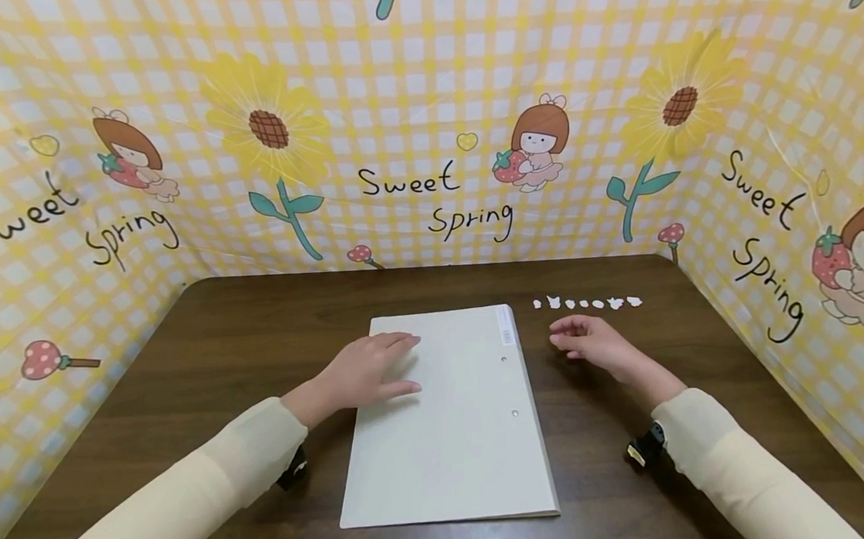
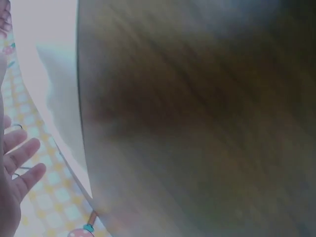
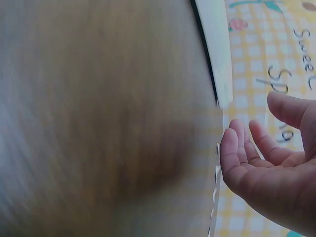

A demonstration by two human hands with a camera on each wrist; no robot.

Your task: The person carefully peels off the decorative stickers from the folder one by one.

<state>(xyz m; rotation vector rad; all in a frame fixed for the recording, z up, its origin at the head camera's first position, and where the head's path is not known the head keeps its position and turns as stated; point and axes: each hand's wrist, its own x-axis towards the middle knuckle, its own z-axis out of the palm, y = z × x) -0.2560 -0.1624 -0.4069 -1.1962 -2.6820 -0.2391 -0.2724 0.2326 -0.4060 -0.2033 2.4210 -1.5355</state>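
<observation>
A closed cream folder (image 1: 453,439) with two metal rivets and a label lies flat on the dark wooden table. Over its upper left part is my left hand (image 1: 361,372), fingers relaxed and holding nothing; whether it touches the cover I cannot tell. My right hand (image 1: 594,342) is to the right of the folder, its fingers loosely bent with nothing between them. Just beyond that hand, several small white pieces (image 1: 570,304) lie in a row. In the right wrist view the right hand (image 3: 276,168) appears beside the folder's edge (image 3: 217,54).
The dark brown table (image 1: 256,326) reaches back to a yellow checked cloth (image 1: 411,84) with printed flowers and figures, which stands behind it and along both sides. A black device (image 1: 645,446) is on the right wrist, another (image 1: 293,468) on the left.
</observation>
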